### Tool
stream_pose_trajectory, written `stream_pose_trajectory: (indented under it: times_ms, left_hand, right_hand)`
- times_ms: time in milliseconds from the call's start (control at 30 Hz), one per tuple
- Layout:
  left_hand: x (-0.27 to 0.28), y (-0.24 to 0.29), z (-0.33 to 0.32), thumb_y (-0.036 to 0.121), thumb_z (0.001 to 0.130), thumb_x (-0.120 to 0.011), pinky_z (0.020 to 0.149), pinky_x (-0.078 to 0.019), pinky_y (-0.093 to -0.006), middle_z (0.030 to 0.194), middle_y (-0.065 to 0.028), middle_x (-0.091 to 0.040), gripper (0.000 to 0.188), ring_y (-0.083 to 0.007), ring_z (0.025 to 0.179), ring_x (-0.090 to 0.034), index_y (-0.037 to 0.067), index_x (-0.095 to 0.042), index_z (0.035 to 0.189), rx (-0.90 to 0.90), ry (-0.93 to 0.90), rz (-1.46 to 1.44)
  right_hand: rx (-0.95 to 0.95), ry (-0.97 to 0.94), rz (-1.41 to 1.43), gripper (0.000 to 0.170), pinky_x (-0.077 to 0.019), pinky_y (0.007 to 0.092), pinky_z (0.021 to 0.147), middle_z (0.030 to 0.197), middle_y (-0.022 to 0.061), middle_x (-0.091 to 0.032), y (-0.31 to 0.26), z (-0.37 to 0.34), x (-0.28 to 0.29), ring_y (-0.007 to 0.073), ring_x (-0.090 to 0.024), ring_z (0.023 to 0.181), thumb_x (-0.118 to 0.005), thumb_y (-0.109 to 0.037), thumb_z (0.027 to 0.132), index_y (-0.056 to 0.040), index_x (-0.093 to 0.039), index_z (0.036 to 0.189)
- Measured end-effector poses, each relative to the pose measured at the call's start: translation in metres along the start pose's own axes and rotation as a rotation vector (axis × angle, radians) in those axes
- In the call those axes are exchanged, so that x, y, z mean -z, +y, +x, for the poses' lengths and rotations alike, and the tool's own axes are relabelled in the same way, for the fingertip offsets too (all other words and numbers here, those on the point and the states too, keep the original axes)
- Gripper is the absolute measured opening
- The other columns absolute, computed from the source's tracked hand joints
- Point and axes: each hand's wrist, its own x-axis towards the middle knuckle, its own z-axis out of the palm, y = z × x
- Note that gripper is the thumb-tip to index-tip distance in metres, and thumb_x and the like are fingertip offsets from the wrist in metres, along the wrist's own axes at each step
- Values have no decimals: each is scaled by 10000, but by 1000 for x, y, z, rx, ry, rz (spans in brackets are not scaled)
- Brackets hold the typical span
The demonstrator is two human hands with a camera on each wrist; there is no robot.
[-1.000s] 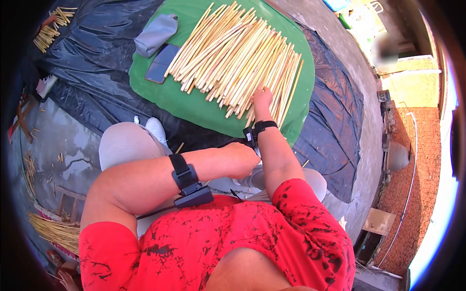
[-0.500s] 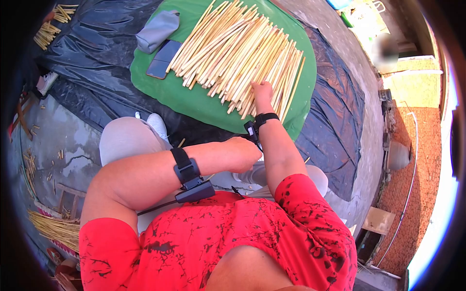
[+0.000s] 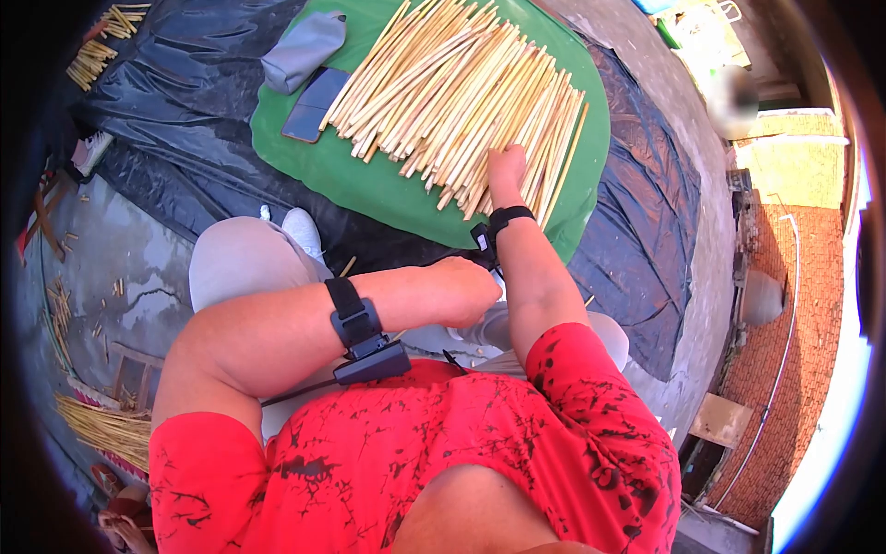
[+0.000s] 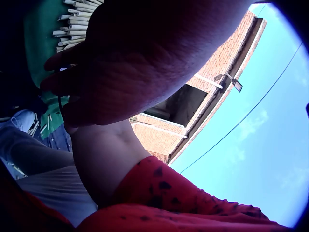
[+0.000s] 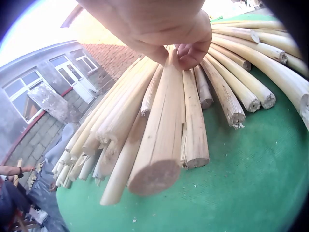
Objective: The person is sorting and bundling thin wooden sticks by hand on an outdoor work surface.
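A: Quick rundown, L to R. What've we got?

B: Far L, a few short sticks (image 3: 88, 63) by the black sheet (image 3: 185, 102). Then our grey pouch (image 3: 303, 53) beside the phone (image 3: 314, 106), both on the green mat (image 3: 286, 152). Next, the pile of pale sticks (image 3: 452, 83), side by side, some crossing, most ends toward us.

A: And our hands?

B: Left hand (image 3: 466, 291) is low in front of us, close to the other forearm; can't tell how far its fingers are open or if it has hold of anything. Right hand (image 3: 506, 171) is at the near edge of the pile, grip nearly closed, thumb & fingers pinching one thick stick (image 5: 157, 145) a bit back from its cut end.

A: Tips for handling it, pls?

B: IMO, pinch w/ fingertips, not the whole palm, so we don't drag neighbours. Check it's one stick only, esp. where they cross. Turn or slide it along its length, w/ light pressure, b/c cut ends look rough & could snag. Elbow clear of the left hand, too.

A: Brands, labels?

B: Pale patch on the wrist unit (image 3: 481, 238), too small to read. No legible writing on phone, pouch or sticks, AFAICT.
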Motion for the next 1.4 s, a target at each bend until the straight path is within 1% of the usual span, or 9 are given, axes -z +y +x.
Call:
stream_pose_trajectory:
  times_ms: [467,667,733,933,1000,1200,1233,1300,1400]
  left_hand:
    - [-3,-2,3,230,780,-608,748,-475,-409,950,-168,-588,286,-323,902,-577,8,-560,955,-22,23,-18]
    - [-1,-4,3,226,776,-610,738,-473,-415,931,-149,-587,278,-327,885,-579,14,-561,949,0,31,-6]
    - [5,-3,0,225,769,-617,761,-459,-416,939,-141,-577,270,-320,907,-566,12,-562,926,36,109,-84]
    - [-1,-19,5,172,776,-592,822,-424,-392,1024,-176,-521,334,-319,967,-525,7,-501,1052,62,725,-400]
    - [5,-33,12,189,759,-609,845,-416,-362,1088,-189,-493,470,-305,985,-521,9,-440,1159,119,929,-554]
    - [68,-63,-24,317,775,-655,847,-439,-360,1076,-216,-516,660,-286,1006,-532,-72,-373,1228,144,1414,-1127]
    - [78,-64,-36,317,775,-655,847,-439,-360,1076,-216,-516,660,-286,1006,-532,-72,-373,1228,145,1402,-1117]
    - [89,-75,-55,294,831,-596,660,-478,-254,843,-134,-586,503,-173,744,-581,-59,-444,1156,-312,1169,-1576]
    - [86,-91,-66,276,877,-531,474,-385,-181,633,-44,-544,364,-64,483,-441,-37,-500,1062,-493,992,-1486]
  right_hand:
    - [55,-139,-179,227,-492,395,728,860,234,-617,-17,20,5,354,-609,826,-633,-154,681,35,-612,804]
    - [-67,-139,178,312,-498,421,660,764,211,-606,16,41,-19,360,-602,729,-562,-153,691,101,-562,872]
    - [-343,-257,936,215,-479,419,528,651,132,-547,22,32,-13,296,-557,576,-494,-113,723,74,-517,826]
    - [-415,-267,1051,113,-361,249,373,595,47,-459,6,-3,25,114,-402,429,-419,-122,820,-38,-442,749]
    - [-120,-68,1053,230,-341,275,357,593,49,-451,-9,-20,29,131,-404,422,-429,-239,888,-47,-397,765]
    - [463,-433,1023,208,-369,208,424,607,-5,-465,-89,-112,82,50,-426,494,-461,-239,908,-55,-439,813]
    - [564,-531,991,188,-378,210,424,608,-2,-471,-95,-126,85,56,-440,493,-476,-230,904,-56,-456,837]
    - [510,-709,1003,181,-385,211,427,606,-3,-471,-104,-150,95,60,-447,493,-495,-227,896,-56,-460,848]
    - [482,-902,999,189,-404,214,438,602,-2,-470,-104,-162,89,70,-463,496,-535,-230,877,-53,-470,868]
